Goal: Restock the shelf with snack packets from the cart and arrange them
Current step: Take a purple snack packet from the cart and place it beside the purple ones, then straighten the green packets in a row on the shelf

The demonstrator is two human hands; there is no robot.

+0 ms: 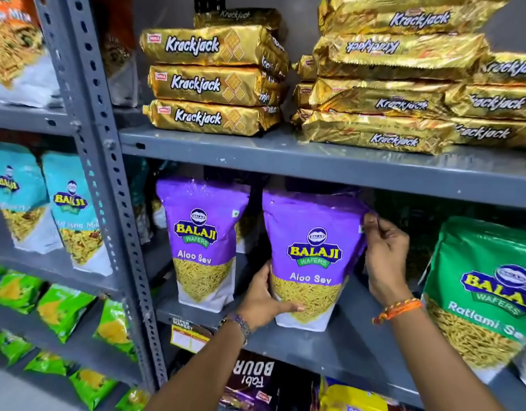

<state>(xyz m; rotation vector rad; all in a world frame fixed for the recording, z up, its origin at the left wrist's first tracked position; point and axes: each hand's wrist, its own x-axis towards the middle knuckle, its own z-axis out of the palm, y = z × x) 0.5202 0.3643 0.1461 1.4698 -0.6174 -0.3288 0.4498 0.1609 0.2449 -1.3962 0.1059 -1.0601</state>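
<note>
Both hands hold an upright purple Aloo Sev packet (312,259) on the grey shelf (359,348): left hand (263,304) grips its lower edge, right hand (384,256) fingers pinch its upper corner. Just left of this packet stands a second purple packet (201,241).

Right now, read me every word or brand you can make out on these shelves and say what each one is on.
"Krackjack": gold packs, top shelf.
"BALAJI WAFERS Aloo Sev": purple packet held by the left hand and right hand, and its twin.
"BALAJI WAFERS Ratlami Se…": green packet, cut off.
"BALAJI": teal packets; the rest is blurred.
"Fab! BOUR…": dark pack, upside down.
Shelf tag: too small.
</note>
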